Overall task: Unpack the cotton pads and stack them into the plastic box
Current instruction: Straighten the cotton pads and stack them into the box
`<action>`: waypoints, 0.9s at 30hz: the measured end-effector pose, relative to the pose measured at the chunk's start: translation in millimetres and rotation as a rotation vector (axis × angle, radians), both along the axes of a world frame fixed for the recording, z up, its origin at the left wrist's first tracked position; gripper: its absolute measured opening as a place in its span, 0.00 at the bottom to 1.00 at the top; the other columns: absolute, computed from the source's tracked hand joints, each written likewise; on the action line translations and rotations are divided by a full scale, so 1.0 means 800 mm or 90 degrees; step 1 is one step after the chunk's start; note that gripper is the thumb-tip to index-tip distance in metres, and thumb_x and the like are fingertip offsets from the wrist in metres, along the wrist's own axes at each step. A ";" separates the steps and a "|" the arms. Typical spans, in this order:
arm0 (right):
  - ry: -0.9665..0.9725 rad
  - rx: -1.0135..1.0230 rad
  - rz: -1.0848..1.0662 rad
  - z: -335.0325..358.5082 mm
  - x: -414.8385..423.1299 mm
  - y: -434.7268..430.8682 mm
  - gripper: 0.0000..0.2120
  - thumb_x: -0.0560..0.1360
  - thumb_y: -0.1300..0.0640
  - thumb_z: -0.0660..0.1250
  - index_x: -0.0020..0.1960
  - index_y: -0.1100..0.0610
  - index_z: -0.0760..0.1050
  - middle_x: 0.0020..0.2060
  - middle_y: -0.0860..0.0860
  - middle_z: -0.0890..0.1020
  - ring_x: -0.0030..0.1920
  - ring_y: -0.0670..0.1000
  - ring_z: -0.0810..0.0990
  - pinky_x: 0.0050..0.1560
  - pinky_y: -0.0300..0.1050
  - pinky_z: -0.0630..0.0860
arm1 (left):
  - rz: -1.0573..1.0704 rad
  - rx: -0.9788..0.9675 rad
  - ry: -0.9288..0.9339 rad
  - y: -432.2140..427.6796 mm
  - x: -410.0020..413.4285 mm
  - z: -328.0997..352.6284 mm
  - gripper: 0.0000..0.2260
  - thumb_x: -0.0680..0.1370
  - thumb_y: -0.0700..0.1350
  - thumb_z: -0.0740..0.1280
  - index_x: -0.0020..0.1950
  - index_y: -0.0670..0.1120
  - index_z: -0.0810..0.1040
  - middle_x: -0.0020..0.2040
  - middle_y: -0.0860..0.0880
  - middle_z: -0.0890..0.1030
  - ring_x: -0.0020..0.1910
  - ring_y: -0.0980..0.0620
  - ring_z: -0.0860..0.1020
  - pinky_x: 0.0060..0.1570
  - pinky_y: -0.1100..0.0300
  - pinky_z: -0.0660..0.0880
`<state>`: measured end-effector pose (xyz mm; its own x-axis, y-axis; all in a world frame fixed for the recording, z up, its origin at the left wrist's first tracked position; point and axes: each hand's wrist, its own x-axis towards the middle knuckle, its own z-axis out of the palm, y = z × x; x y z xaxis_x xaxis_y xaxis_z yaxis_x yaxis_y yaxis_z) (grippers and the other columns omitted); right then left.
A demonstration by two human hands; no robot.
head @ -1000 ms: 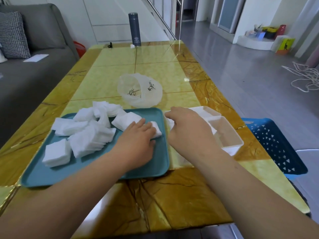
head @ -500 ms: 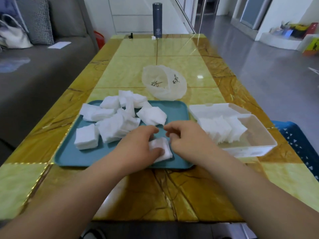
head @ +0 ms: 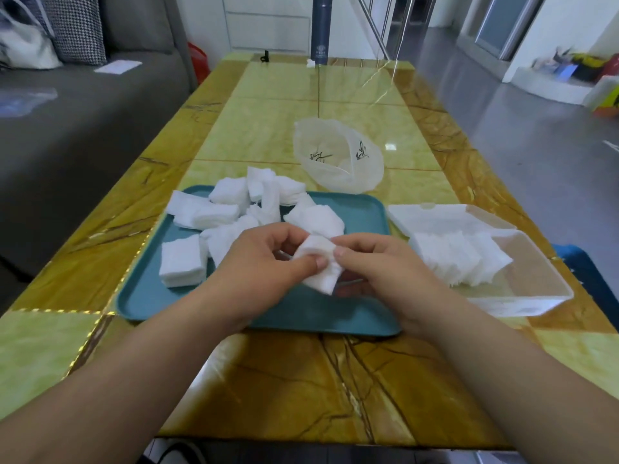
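A likely light, soft, splay-prone bundle of cotton pads (head: 320, 264) is being pinched at opposite edges by fingers (head: 313, 261) of the left hand (head: 264, 267) and right hand (head: 380, 274).

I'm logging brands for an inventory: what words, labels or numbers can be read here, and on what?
No text is legible.
Dark bottle: pale emblem with small print below, too blurred to read.
Plastic bag: black leaf-like marks, no letters made out.
Plastic box: faint mark on its near wall, too faint to read.
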<state>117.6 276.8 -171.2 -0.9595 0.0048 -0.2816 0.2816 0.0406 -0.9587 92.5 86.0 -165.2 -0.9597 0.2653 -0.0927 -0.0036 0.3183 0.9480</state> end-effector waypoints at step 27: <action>0.174 0.044 -0.025 -0.007 0.000 0.003 0.14 0.75 0.63 0.77 0.58 0.51 0.85 0.50 0.54 0.88 0.50 0.59 0.87 0.50 0.57 0.86 | 0.105 0.000 0.124 0.002 -0.006 -0.005 0.03 0.74 0.46 0.78 0.44 0.52 0.85 0.39 0.53 0.86 0.39 0.52 0.83 0.40 0.59 0.79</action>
<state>117.5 278.9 -176.8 -0.9985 0.0532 -0.0102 0.0156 0.1021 -0.9947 87.7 87.3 -169.4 -0.9897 0.1040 0.0986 0.1278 0.3282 0.9359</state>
